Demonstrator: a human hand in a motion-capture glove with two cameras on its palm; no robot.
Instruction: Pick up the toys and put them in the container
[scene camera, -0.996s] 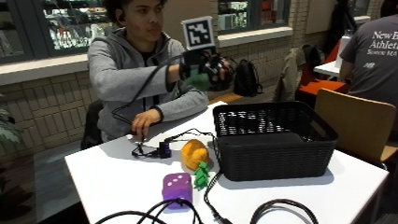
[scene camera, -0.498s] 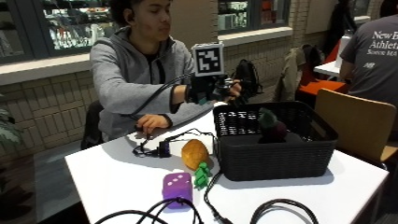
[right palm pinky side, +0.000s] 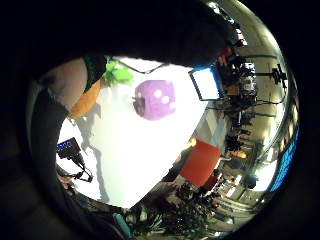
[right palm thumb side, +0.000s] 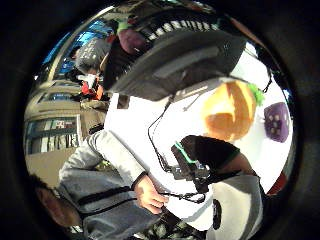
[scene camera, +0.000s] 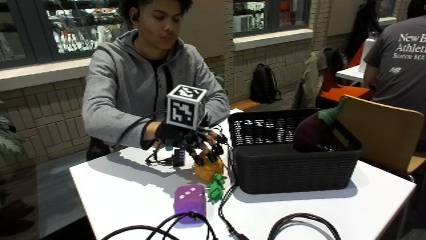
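My gloved right hand hangs with its fingers spread just above the orange carrot toy, holding nothing. The carrot, with green leaves, lies on the white table beside the black basket. A purple dice toy sits nearer the front edge. A purple eggplant toy leans inside the basket. The thumb side palm view shows the carrot, the dice and the basket close by. In the little finger side palm view the dice and the carrot lie below.
Black cables loop along the table's front edge and run up to the basket. A small black device with wires lies by the person's bare left hand. A wooden chair stands behind the basket.
The hand carried the eggplant over the basket and let it go; the eggplant now lies inside. The hand has since come back down and left, to above the carrot.
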